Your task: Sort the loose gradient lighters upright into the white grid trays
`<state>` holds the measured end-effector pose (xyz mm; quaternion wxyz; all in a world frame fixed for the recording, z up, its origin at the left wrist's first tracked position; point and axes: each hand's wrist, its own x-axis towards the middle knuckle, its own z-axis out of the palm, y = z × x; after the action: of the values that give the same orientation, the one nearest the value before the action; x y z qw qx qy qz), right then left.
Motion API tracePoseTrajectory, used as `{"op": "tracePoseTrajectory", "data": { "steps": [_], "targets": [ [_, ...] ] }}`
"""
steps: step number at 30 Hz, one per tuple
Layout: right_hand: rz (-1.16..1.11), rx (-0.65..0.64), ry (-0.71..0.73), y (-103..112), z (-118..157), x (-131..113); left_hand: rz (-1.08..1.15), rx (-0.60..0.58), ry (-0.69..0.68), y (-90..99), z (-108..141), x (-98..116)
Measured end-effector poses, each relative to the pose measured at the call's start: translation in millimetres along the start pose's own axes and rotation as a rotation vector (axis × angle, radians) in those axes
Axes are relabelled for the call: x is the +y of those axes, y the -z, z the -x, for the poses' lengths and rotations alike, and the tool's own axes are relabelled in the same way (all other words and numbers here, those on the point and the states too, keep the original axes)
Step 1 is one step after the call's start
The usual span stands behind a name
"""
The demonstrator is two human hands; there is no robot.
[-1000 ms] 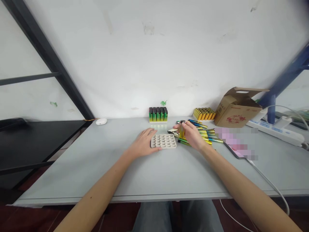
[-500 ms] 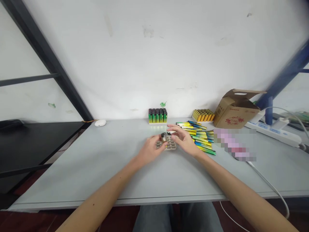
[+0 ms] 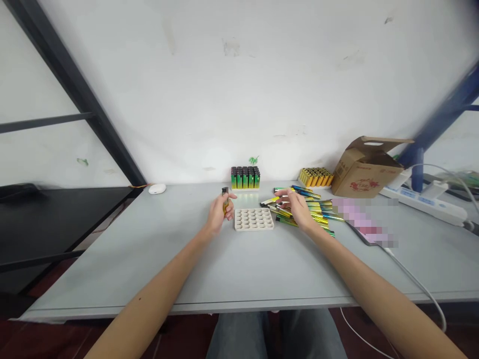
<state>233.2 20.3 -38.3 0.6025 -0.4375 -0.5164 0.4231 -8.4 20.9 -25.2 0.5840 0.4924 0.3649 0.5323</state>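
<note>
My left hand [image 3: 217,213] is closed around a lighter [image 3: 225,196] held upright, its black top showing above the fingers and a yellowish body below. Just right of that hand lies a white tray [image 3: 254,229] with rows of holes, all bare. My right hand [image 3: 295,207] is over a loose pile of shiny yellow, green and blue lighters [image 3: 318,208]. Its fingers are bent and apart, close to the lighters at the pile's left end; contact is hard to make out.
At the wall stands a tray of green-and-yellow lighters [image 3: 245,178] with black tops. Farther right are a tray of yellow cylinders [image 3: 316,177], an open cardboard box [image 3: 368,174] and a power strip [image 3: 426,204]. A phone [image 3: 364,222] with a cable lies right; a white case [image 3: 157,189] sits left.
My left hand has moved left off the holed tray with the lighter, uncovering the tray. My right hand has shifted right onto the pile, and some lighters there have moved.
</note>
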Motion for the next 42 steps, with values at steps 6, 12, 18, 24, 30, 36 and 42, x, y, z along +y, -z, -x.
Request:
{"op": "tracePoseTrajectory", "data": {
  "steps": [6, 12, 18, 24, 30, 36, 42],
  "targets": [
    [0.108, -0.029, 0.03, -0.6, 1.1, 3.3, 0.164, -0.146, 0.168, 2.6, 2.4, 6.7],
    [0.103, -0.065, 0.049, 0.1, 0.6, 8.3, 0.204, -0.189, 0.167, 1.8, 0.9, 6.4],
    [0.148, -0.068, 0.062, -0.3, 0.8, 7.3, 0.172, -0.197, 0.227, -4.3, 4.3, 7.4],
    [0.204, -0.08, 0.062, 2.9, -2.0, 14.9, 0.221, -0.122, 0.235, -9.0, 7.8, 12.0],
    [0.236, -0.079, 0.077, 3.7, -4.0, 19.1, 0.244, -0.1, 0.222, -11.7, 9.8, 14.0],
    [0.231, -0.09, 0.075, 3.4, -3.4, 18.6, 0.243, -0.141, 0.221, -10.7, 9.7, 13.4],
    [0.226, -0.089, 0.076, 3.3, -3.2, 19.0, 0.247, -0.181, 0.224, -10.3, 10.6, 11.7]
  ]
}}
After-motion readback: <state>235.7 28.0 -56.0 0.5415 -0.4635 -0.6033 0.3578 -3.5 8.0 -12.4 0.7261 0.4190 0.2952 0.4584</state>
